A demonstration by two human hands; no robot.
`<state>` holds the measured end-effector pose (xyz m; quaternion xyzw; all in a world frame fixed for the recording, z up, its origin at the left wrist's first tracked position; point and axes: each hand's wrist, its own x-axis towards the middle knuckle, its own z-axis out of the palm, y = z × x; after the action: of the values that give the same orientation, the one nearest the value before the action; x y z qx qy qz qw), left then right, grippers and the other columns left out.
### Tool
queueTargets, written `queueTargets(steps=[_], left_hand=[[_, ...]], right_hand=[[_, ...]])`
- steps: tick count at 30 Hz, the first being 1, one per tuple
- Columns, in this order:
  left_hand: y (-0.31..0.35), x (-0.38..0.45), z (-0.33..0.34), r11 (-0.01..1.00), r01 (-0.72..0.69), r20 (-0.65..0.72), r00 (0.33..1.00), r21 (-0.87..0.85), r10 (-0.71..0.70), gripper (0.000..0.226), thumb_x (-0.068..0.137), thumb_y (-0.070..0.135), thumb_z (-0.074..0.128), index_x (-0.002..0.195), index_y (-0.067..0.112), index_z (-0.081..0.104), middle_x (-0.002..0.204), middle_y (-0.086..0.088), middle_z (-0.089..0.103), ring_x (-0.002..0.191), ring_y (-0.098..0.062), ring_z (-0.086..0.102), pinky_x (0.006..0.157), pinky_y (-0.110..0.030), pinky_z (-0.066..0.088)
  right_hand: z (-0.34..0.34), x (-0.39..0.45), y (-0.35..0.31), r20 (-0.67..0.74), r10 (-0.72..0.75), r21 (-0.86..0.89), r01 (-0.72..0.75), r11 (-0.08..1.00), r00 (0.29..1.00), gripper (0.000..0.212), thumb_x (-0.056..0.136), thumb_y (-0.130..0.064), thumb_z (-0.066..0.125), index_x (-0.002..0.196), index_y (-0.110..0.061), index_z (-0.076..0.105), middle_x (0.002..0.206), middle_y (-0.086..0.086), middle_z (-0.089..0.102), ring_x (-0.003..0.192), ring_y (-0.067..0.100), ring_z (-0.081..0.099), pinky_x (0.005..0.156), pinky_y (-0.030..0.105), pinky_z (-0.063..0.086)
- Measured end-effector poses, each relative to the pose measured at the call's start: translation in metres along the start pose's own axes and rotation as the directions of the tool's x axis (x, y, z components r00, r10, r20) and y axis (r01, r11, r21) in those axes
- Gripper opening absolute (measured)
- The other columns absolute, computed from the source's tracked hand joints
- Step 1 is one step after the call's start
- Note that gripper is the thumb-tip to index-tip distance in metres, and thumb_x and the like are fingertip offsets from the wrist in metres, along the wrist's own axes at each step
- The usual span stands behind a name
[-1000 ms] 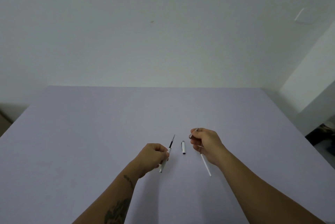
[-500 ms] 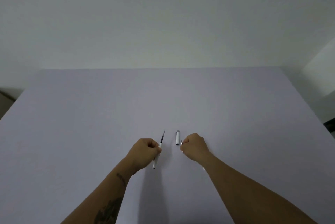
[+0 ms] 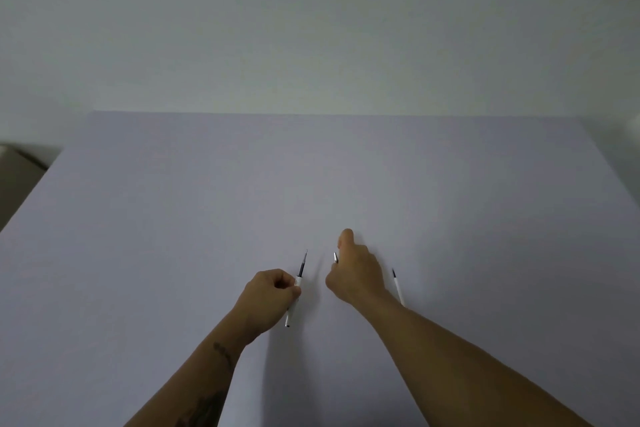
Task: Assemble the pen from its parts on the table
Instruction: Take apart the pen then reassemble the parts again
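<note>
The left hand point(image 3: 268, 298) is clamped on one white pen barrel point(image 3: 292, 305), its dark-tipped refill pointing away from the person. The right hand point(image 3: 355, 271) closes over one small cap point(image 3: 335, 257) lying on the table point(image 3: 173, 219) — whether it grips yet, I cannot tell. One thin refill point(image 3: 398, 288) lies just right of that hand, long axis also running away.
</note>
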<state>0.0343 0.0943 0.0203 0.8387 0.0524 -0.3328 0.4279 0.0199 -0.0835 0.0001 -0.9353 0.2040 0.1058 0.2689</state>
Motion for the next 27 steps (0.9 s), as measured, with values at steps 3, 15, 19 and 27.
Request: queueTargets(steps=[3,15,19,27], left_hand=[[-0.005,-0.001,-0.005,1.0,0.01,0.014,1.0,-0.021,-0.009,0.012,0.083,0.02,0.064,0.072,0.018,0.066,0.09,-0.016,0.074,0.074,-0.021,0.063,0.071,-0.034,0.05],[0.009,0.007,-0.019,0.998,-0.056,0.036,0.998,-0.018,0.057,0.015,0.085,0.019,0.063,0.07,0.021,0.064,0.092,-0.016,0.074,0.075,-0.02,0.061,0.073,-0.035,0.052],[0.027,0.008,-0.004,0.992,-0.124,0.065,0.99,0.033,0.121,0.011,0.087,0.02,0.064,0.077,0.019,0.067,0.078,-0.003,0.067,0.071,-0.016,0.056,0.07,-0.029,0.049],[0.049,0.004,0.026,0.981,-0.159,0.091,0.985,0.108,0.149,0.011,0.09,0.021,0.063,0.083,0.013,0.068,0.076,-0.003,0.064,0.063,-0.013,0.053,0.053,-0.018,0.043]], right_hand=[[0.006,0.005,-0.003,0.01,0.026,-0.052,-0.026,0.998,1.0,0.041,0.08,-0.003,0.052,0.117,-0.01,0.037,0.089,0.007,0.058,0.075,0.03,0.056,0.059,0.032,0.04],[-0.006,0.004,-0.006,0.088,0.175,0.461,-0.196,0.865,0.981,0.016,0.085,-0.015,0.063,0.099,-0.015,0.07,0.094,0.003,0.072,0.081,0.02,0.065,0.071,0.031,0.055],[-0.022,-0.011,-0.011,0.364,0.145,0.768,-0.385,0.513,0.92,0.014,0.088,-0.009,0.065,0.096,-0.01,0.076,0.081,0.005,0.07,0.065,0.017,0.055,0.054,0.025,0.043],[-0.061,-0.007,0.023,0.316,0.191,0.88,-0.363,0.308,0.929,0.014,0.096,-0.012,0.06,0.086,-0.01,0.069,0.082,0.007,0.071,0.069,0.017,0.062,0.059,0.027,0.048]])
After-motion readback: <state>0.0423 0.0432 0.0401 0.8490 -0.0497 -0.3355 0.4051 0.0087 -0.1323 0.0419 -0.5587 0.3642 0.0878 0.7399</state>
